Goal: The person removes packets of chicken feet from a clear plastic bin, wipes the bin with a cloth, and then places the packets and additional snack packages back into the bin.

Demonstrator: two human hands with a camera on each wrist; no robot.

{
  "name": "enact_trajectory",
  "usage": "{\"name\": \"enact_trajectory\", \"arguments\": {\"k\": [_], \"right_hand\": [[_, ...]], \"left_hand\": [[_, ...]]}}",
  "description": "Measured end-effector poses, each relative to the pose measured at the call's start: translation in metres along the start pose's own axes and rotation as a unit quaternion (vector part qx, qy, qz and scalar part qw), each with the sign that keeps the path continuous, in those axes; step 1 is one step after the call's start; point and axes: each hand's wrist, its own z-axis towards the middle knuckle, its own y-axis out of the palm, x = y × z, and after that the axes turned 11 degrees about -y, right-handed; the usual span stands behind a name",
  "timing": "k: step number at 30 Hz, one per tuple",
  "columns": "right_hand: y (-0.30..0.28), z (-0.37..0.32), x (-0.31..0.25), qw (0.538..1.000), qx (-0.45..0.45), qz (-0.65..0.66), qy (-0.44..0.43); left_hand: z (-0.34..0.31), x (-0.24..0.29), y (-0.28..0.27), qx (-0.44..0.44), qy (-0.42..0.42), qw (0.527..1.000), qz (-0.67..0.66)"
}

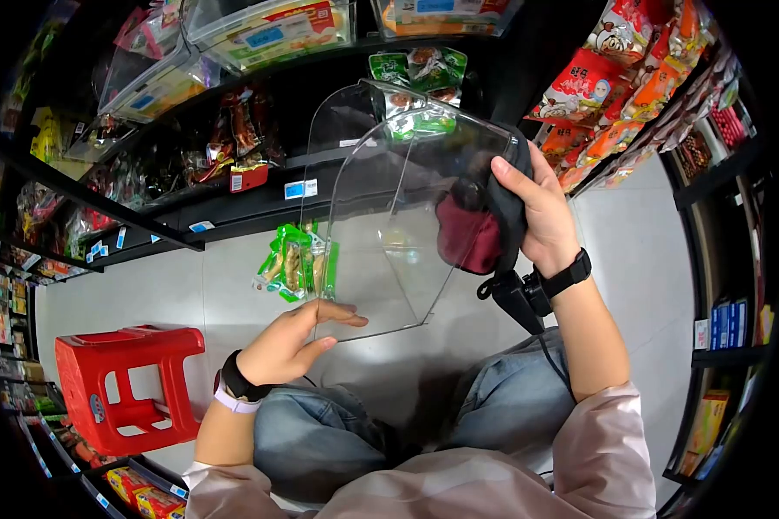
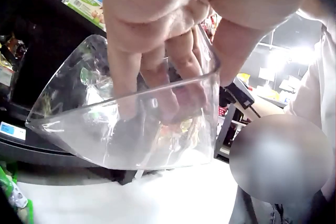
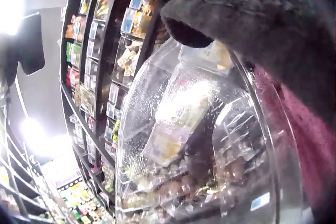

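A clear plastic bin [image 1: 368,277] is held tilted between both hands in the head view. My left hand [image 1: 277,346] grips its lower left wall; in the left wrist view the fingers [image 2: 126,82] reach over the rim to the inside, with the thumb outside. My right hand [image 1: 547,212] holds a dark grey cloth [image 1: 512,212] over the bin's right edge, thumb on the cloth's near side. A maroon part of the cloth [image 1: 469,233] shows through the clear wall. In the right wrist view the fuzzy cloth [image 3: 262,14] hides most of that hand.
Green snack packets [image 1: 294,259] lie on the floor beyond the left hand. A red stool [image 1: 78,372] stands at left. Ahead is a black shelf [image 1: 260,203] with clear bins; hanging snack bags [image 1: 580,86] are at upper right, more shelving [image 1: 727,355] at right.
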Motion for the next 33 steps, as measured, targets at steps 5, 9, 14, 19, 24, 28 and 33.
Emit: {"name": "enact_trajectory", "arguments": {"k": [5,9,14,19,24,28,33], "right_hand": [[0.008,-0.008,0.003,0.997,-0.035,-0.058,-0.041],[0.024,-0.035,0.024,0.972,-0.14,-0.171,-0.08],[0.031,-0.057,0.037,0.966,-0.154,-0.183,-0.095],[0.033,-0.075,0.049,0.914,-0.228,-0.283,-0.179],[0.017,-0.039,0.028,0.877,-0.29,-0.329,-0.196],[0.03,-0.039,0.004,0.955,-0.161,-0.202,-0.145],[0.073,-0.077,0.004,0.701,-0.499,-0.412,-0.3]], "left_hand": [[0.006,0.008,0.011,0.08,0.021,0.996,-0.023],[0.013,0.017,0.026,0.194,0.089,0.928,-0.307],[0.005,0.016,0.016,0.248,0.045,0.926,-0.282],[0.0,0.009,0.004,0.318,0.02,0.937,-0.145],[0.002,0.012,-0.003,0.373,0.061,0.924,-0.063],[-0.002,0.02,-0.008,0.348,0.091,0.923,0.133],[0.002,0.02,0.007,0.331,0.147,0.919,0.153]]}}
